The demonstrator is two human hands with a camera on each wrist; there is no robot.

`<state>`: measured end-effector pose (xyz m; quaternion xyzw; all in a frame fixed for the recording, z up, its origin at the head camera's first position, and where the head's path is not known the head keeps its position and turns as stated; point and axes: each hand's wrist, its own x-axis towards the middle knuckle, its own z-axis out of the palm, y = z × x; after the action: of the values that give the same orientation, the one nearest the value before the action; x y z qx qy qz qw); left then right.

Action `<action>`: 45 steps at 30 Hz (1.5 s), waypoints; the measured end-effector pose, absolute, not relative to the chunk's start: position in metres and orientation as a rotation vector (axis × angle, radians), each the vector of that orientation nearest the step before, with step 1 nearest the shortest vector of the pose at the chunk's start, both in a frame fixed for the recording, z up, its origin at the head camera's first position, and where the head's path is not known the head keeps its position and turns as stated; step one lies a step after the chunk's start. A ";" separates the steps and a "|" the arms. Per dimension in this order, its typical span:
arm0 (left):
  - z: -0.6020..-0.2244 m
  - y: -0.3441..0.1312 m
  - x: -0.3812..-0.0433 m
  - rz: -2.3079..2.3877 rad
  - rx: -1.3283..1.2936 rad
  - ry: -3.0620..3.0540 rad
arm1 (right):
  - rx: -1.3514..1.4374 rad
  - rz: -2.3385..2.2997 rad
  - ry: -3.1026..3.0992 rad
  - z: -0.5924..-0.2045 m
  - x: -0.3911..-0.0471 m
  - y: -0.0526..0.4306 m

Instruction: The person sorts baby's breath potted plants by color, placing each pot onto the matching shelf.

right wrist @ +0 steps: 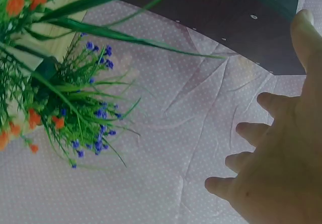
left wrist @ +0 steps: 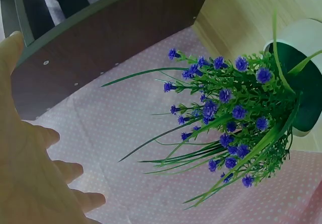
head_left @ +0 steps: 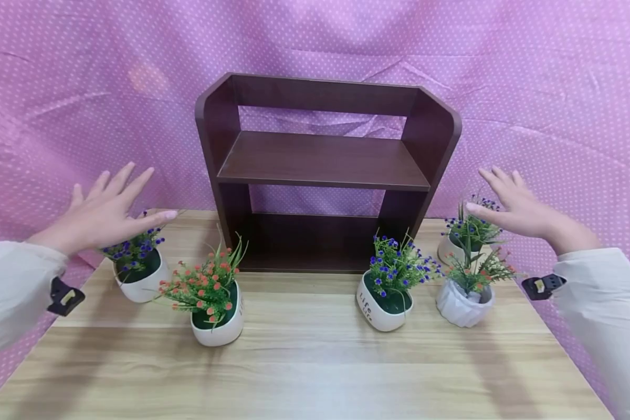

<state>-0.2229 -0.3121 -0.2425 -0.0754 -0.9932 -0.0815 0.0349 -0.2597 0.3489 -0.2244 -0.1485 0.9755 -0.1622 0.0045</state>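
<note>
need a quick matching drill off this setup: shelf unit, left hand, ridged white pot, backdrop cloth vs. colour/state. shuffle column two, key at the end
Column one
1. shelf unit
2. left hand
3. ridged white pot
4. backdrop cloth

Column two
A. fingers spread, holding nothing
B. patterned with small pale dots
C. has orange flowers growing above it
D. dark brown, standing on the table

Pairs: 1-D, 2-A, 3-C, 4-B
</note>
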 end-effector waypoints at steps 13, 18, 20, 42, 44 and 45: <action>-0.249 -0.317 -0.208 -0.341 -0.243 -3.026 | -0.539 -0.780 3.000 -0.234 -0.272 0.328; -0.257 -0.317 -0.198 -0.376 -0.246 -2.998 | -0.558 -0.953 2.965 -0.238 -0.276 0.319; -0.260 -0.318 -0.193 -0.397 -0.249 -2.992 | -0.577 -1.056 2.936 -0.240 -0.278 0.315; -0.302 -0.345 -0.163 -0.633 -0.259 -2.820 | -0.456 -1.770 2.708 -0.265 -0.294 0.268; -0.306 -0.349 -0.160 -0.662 -0.255 -2.804 | -0.412 -1.785 2.725 -0.266 -0.294 0.265; -0.308 -0.351 -0.159 -0.674 -0.254 -2.795 | -0.396 -1.799 2.726 -0.267 -0.294 0.264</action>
<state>-0.1594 -0.3511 -0.3075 -0.0874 -0.9605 -0.2317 0.1271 -0.2943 0.2640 -0.2668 -0.1199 0.8264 -0.5452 -0.0742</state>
